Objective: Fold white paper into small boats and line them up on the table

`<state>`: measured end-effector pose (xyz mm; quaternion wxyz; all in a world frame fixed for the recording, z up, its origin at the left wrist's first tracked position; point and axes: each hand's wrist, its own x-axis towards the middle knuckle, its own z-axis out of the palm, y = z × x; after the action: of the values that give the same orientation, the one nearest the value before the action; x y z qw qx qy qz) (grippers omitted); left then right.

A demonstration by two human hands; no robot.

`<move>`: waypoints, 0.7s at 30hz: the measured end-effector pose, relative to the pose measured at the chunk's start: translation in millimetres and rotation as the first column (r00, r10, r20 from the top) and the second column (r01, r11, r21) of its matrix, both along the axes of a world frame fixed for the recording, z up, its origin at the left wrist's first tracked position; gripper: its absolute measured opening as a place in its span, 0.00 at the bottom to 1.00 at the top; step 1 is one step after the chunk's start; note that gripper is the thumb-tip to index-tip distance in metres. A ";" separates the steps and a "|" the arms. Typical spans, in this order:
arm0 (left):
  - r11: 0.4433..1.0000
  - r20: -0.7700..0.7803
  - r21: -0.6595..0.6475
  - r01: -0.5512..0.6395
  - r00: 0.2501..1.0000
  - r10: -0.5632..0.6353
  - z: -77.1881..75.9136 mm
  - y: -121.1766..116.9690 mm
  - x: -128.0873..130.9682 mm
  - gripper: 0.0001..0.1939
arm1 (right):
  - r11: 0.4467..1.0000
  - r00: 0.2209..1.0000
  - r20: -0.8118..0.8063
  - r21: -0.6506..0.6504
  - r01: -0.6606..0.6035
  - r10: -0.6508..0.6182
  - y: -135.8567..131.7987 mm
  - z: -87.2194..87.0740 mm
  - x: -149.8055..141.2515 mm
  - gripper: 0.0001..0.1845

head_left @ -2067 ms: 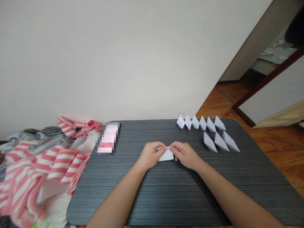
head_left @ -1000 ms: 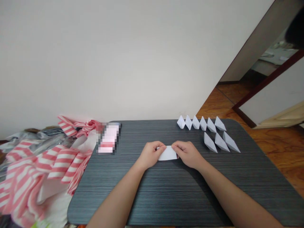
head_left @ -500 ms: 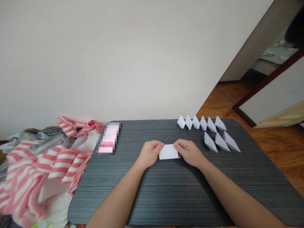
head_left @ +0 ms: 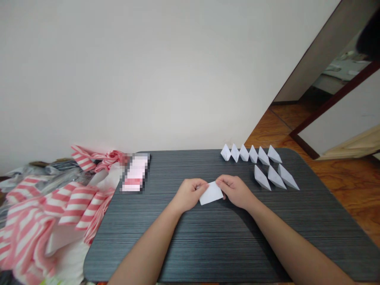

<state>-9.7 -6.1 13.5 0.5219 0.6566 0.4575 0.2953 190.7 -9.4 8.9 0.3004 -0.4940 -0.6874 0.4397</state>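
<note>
A small folded piece of white paper (head_left: pixel 211 193) is held between my two hands over the dark table, tilted with its left end lower. My left hand (head_left: pixel 190 194) pinches its upper left part between thumb and fingers. At the upper right corner, my right hand (head_left: pixel 234 191) grips it the same way, some fingertips hidden behind the sheet. To the right stand several white folded paper boats in two rows, among them a back-row paper boat (head_left: pixel 244 152) and a front-row paper boat (head_left: pixel 276 177).
The dark wood-grain table (head_left: pixel 142 237) backs onto a pale wall (head_left: pixel 178 79). At its left rear lies a pixelated flat object (head_left: pixel 136 172). Red-and-white striped cloth (head_left: pixel 32 221) is heaped left of the table. Wooden floor (head_left: pixel 350 186) shows on the right.
The folded paper has gone from nearly level to tilted, its left end turned down. My left thumb has shifted right along its upper edge; the right hand has barely moved.
</note>
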 end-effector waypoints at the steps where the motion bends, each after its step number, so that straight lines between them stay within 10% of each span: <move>1: 1.000 0.005 -0.013 -0.014 1.000 0.014 -0.4 0.1 0.5 0.16 | 0.999 0.999 -0.035 -0.037 0.006 -0.007 -0.1 -1.8 -1.4 0.15; 21: 0.983 0.216 -0.186 -0.010 0.975 0.051 -12.1 2.2 0.2 0.12 | 0.987 0.977 -0.202 -0.157 0.040 -0.072 -0.5 -8.8 -4.2 0.13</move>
<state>-9.5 -4.0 1.4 0.6229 0.5618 0.4322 0.3309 186.6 -9.8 0.1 0.3439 -0.4862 -0.6025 0.5313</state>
